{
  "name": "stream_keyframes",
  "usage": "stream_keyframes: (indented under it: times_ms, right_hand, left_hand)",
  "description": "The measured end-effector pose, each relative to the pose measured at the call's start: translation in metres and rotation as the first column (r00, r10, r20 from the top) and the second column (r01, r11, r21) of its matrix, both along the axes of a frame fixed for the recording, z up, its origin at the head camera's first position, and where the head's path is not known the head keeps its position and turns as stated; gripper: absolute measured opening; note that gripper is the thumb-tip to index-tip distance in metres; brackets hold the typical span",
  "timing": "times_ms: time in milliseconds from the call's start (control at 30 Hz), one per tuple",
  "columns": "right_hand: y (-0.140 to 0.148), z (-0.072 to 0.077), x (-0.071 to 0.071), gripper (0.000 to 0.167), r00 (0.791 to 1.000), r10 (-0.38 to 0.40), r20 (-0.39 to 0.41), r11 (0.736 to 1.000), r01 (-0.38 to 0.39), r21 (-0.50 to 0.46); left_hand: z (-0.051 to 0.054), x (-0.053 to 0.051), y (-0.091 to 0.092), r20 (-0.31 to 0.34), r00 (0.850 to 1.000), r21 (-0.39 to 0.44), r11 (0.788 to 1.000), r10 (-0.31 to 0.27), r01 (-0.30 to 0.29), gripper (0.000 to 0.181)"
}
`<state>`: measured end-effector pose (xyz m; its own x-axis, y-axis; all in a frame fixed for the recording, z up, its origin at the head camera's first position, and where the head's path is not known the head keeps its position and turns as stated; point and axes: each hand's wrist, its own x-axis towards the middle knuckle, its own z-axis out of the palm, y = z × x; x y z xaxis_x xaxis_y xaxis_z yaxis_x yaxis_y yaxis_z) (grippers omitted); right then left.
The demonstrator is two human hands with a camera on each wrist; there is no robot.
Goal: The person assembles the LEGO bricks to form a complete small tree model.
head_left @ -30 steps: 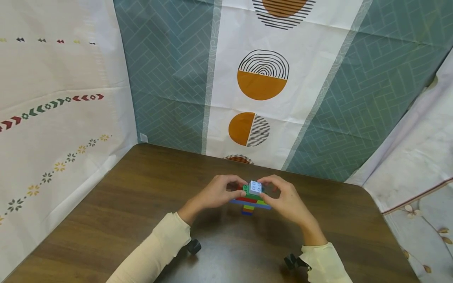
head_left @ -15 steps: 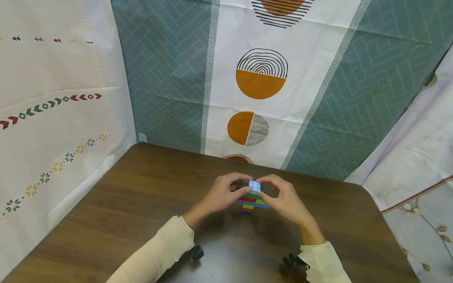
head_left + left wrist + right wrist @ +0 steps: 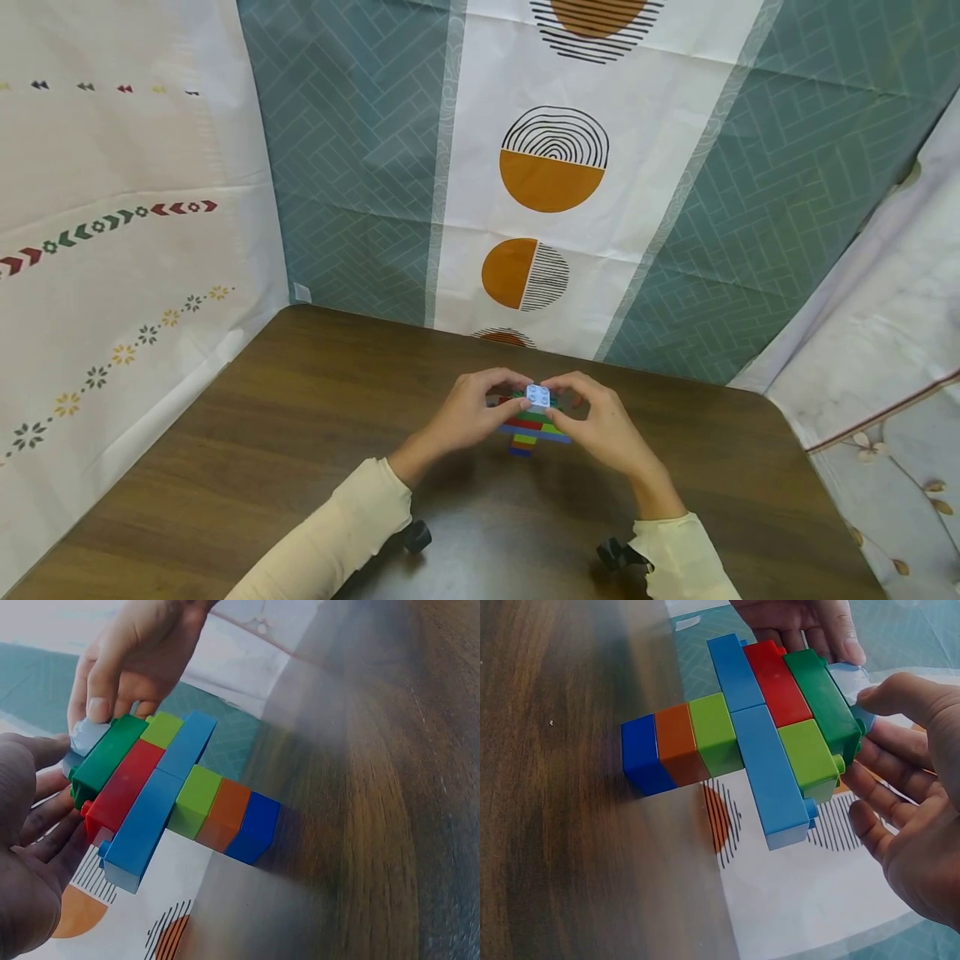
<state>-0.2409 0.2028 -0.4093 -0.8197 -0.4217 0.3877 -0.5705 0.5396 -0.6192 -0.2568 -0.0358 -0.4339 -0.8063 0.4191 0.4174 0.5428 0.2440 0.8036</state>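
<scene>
A tower of toy building bricks stands on the table, widening above a narrow column. From the bottom come a dark blue brick, an orange brick and a lime brick. Across them lie blue bricks, then a red brick beside another lime one, then a green brick. Topmost is a pale blue brick with studs. My left hand pinches it from the left between thumb and fingers. From the right, my right hand holds its other side, thumb in front.
The brown wooden table surrounds the tower. Patterned cloth hangs behind the table, with a white printed cloth on the left and another floral cloth on the right. Black wrist straps sit at both cuffs.
My left hand has moved slightly right, from the green brick's left end to the pale blue brick. The right hand stays nearly in place, and the tower still stands.
</scene>
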Motion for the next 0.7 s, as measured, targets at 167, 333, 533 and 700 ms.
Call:
stream_keyframes:
  times_ms: [167, 333, 533, 700]
  right_hand:
    - [0.0008, -0.0028, -0.0013, 0.032, 1.000, 0.007, -0.001, 1.000, -0.007, -0.011]
    - [0.0010, -0.0046, -0.0025, 0.032, 1.000, 0.007, 0.002, 1.000, -0.007, -0.014]
    - [0.0021, -0.0068, -0.0031, 0.032, 1.000, -0.005, 0.006, 1.000, 0.005, -0.009]
    - [0.0027, -0.0093, -0.0036, 0.033, 1.000, -0.005, -0.004, 1.000, 0.005, -0.020]
  left_hand:
    - [0.0008, -0.0001, -0.0005, 0.019, 1.000, 0.002, 1.000, -0.001, 0.001, 0.029]
    - [-0.0005, -0.0010, -0.0013, 0.020, 1.000, -0.008, 1.000, 0.004, -0.003, 0.029]
    - [-0.0010, -0.0011, -0.0009, 0.028, 1.000, -0.012, 1.000, 0.004, -0.003, 0.029]
    - [-0.0027, -0.0016, 0.0004, 0.037, 0.999, -0.016, 1.000, 0.014, -0.014, 0.029]
